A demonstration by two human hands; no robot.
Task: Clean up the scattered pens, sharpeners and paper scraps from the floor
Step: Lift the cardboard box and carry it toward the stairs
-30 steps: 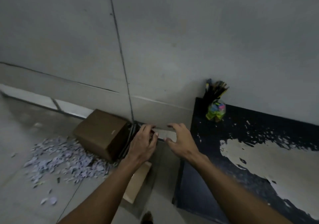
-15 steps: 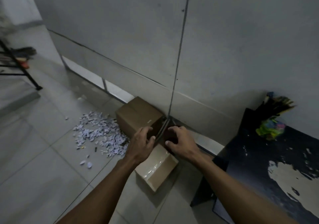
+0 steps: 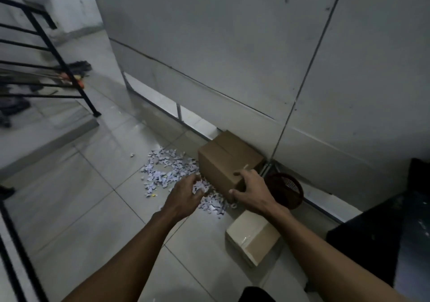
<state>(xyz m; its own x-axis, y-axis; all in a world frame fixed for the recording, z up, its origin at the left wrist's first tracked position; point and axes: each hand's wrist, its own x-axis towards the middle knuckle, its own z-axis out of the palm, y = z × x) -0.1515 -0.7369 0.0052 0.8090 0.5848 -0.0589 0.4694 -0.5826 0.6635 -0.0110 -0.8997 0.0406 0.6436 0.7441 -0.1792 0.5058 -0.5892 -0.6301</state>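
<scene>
A pile of small white and lilac paper scraps (image 3: 166,170) lies on the grey tiled floor, left of a brown cardboard box (image 3: 221,159) that stands against the wall. My left hand (image 3: 185,193) is down at the near edge of the pile, its fingers curled round a clump of scraps. My right hand (image 3: 252,191) grips the box's near right corner, thumb on the front face and fingers over the top edge. No pens or sharpeners show on the floor.
A dark round basket (image 3: 287,191) sits by the wall right of the box. In front of it lies a smaller taped box (image 3: 253,237). A black surface (image 3: 395,231) fills the right edge. A black railing (image 3: 58,52) and a step stand at left.
The view has swung left. My left hand went from the gap beside the box down into the scraps. My right hand moved onto the box's corner, and the dark basket has come into sight.
</scene>
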